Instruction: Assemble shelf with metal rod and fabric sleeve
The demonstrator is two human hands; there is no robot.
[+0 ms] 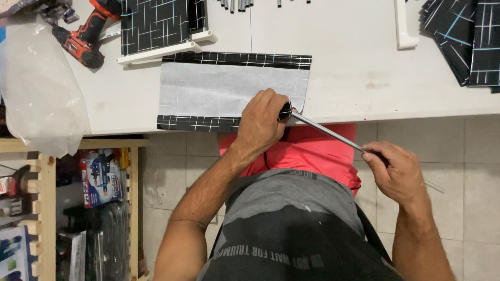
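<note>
Left hand (262,122) clenched on near hem of fabric panel (229,91) at table (364,67) near edge. Right hand (398,171) grasps metal rod (333,136), its far tip entering hem.

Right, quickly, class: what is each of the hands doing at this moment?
Left hand: closed on the hem of the fabric panel.
Right hand: closed on the thin metal rod.

- A red and black cordless drill (83,36) is lying at the white table's (354,67) far left corner.
- A clear plastic bag (39,99) is hanging over the edge.
- Black grid-patterned fabric pieces (466,36) are sitting stacked at far right.
- Wooden shelves (44,208) are standing below.
</note>
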